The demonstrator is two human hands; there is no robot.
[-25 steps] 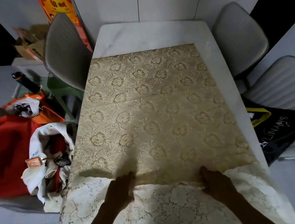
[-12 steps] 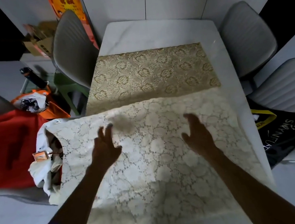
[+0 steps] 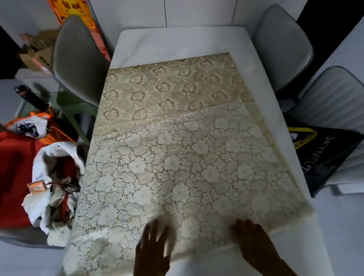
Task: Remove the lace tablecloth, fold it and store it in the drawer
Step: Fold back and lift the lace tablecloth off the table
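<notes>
Red cloth (image 3: 2,181) at the far left, draped over a seat, with a heap of white fabric (image 3: 51,175) just beside it and a small orange box (image 3: 37,187) lying on the heap. Above these, a dark bottle (image 3: 31,97) on the floor and cardboard boxes (image 3: 37,54) against the wall. Next, a grey chair (image 3: 77,61) pushed close to the left side of the white counter (image 3: 177,43).

On the counter, cream lace tablecloth (image 3: 179,161), spread flat and folded over itself: paler upper layer over the near part, golden lower layer showing at the far part, fold edge running slantwise across the middle. Near left corner hanging a little past the counter edge.

At the near edge, left hand (image 3: 153,252) with fingers spread, flat on the lace, slightly blurred, gripping nothing. Right hand (image 3: 254,240) also loose and flat, palm down, on the near border of the cloth.

Further right, two grey chairs (image 3: 282,47) beside the counter, and a black bag (image 3: 328,155) with a yellow strap on the nearer one.
</notes>
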